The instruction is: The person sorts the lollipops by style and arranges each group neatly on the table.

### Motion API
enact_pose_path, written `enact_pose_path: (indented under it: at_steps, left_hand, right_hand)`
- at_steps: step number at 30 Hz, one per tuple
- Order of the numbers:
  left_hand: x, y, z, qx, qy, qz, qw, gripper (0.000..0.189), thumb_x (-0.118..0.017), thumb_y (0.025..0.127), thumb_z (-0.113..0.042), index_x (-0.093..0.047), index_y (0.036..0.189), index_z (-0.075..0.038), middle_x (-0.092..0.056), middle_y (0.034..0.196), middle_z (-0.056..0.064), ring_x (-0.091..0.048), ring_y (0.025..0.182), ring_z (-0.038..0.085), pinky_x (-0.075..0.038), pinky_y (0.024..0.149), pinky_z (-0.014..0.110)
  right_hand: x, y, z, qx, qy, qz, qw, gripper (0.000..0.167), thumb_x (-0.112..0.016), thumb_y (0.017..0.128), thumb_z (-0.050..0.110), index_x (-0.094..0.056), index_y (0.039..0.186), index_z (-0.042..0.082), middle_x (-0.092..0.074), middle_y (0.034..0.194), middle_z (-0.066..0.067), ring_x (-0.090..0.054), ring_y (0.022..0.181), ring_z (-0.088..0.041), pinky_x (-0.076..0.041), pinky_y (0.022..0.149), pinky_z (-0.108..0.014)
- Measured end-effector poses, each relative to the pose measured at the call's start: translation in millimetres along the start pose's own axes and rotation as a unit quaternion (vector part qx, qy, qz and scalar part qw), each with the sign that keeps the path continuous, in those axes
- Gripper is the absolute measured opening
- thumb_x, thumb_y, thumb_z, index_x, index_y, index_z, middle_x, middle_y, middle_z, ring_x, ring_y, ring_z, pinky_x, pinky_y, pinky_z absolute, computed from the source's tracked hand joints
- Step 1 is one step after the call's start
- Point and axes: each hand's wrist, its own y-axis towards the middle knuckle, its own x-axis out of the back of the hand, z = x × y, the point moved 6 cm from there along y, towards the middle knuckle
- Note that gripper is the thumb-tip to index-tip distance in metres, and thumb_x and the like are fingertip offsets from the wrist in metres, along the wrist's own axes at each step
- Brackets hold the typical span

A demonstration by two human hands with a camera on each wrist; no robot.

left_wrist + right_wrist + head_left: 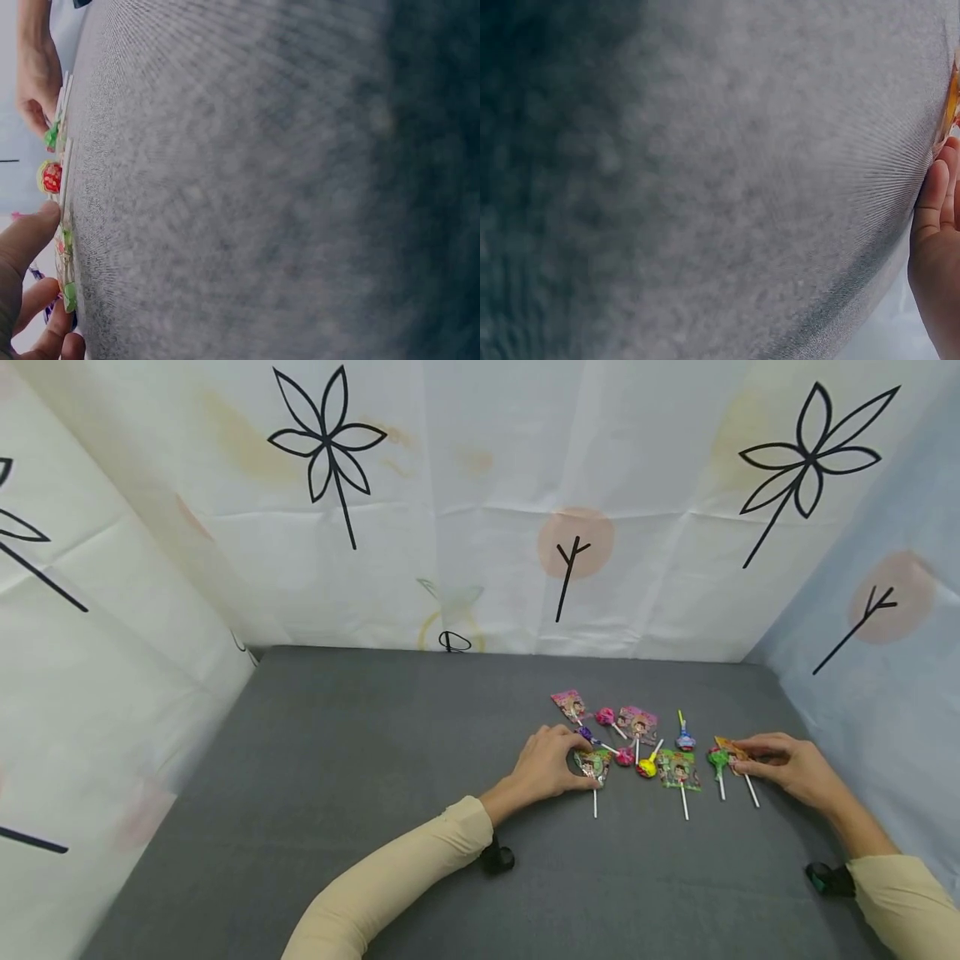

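Note:
In the head view, my left hand (546, 763) holds a green-wrapped lollipop (595, 765) at its left side, thumb below and fingers above. The left wrist view has the thumb and fingers at opposite edges of that green wrapper (69, 296). Beyond the fingertips lies a purple lollipop (584, 734). At the right, my right hand (787, 767) pinches an orange-wrapped lollipop (734, 752), whose white stick points toward me. Its wrapper (951, 105) shows at the fingertips in the right wrist view. Just left of it is a green round lollipop (718, 758).
Between the hands lie a yellow lollipop (647, 767), another green-wrapped lollipop (679, 770) and a blue one (685, 741). Farther back are pink-wrapped lollipops (638, 724) and a pink round one (605, 717). A grey cloth (360, 760) covers the table, with printed curtains (480, 510) behind.

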Motion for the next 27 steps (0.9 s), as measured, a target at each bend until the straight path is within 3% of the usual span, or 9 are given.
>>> enact_pose_path:
  at_steps: [8, 17, 27]
  left_hand:
    - [-1.0, 1.8, -1.5, 0.018, -0.005, 0.012, 0.9998, 0.052, -0.084, 0.079, -0.056, -0.075, 0.121, -0.027, -0.061, 0.114, -0.009, -0.05, 0.101, 0.013, -0.04, 0.089, 0.03]
    - [-0.4, 2.5, -3.3, 0.013, -0.019, 0.015, 0.9996, 0.049, -0.085, 0.08, -0.052, -0.075, 0.121, -0.028, -0.062, 0.118, -0.007, -0.05, 0.102, 0.014, -0.041, 0.088, 0.031]
    - [-1.7, 4.3, -6.2, 0.01, -0.04, 0.036, 0.9985, 0.044, -0.084, 0.084, -0.046, -0.074, 0.124, -0.029, -0.061, 0.125, -0.006, -0.051, 0.109, 0.016, -0.041, 0.093, 0.034]
  right_hand:
    - [-3.5, -0.2, -2.2, -0.028, -0.003, 0.002, 0.9996, 0.031, -0.083, 0.085, 0.005, -0.073, 0.11, -0.01, -0.065, 0.103, -0.018, -0.055, 0.083, 0.0, -0.045, 0.065, -0.015]
    - [-2.4, 0.6, -1.5, -0.033, 0.017, -0.001, 0.9993, 0.032, -0.083, 0.085, 0.003, -0.072, 0.11, -0.012, -0.066, 0.099, -0.014, -0.056, 0.083, 0.001, -0.047, 0.065, -0.014]
    - [-3.6, 1.0, -5.2, -0.07, 0.016, 0.004, 0.9974, 0.034, -0.083, 0.086, 0.009, -0.072, 0.112, -0.011, -0.068, 0.099, -0.008, -0.056, 0.081, 0.002, -0.047, 0.065, -0.016]
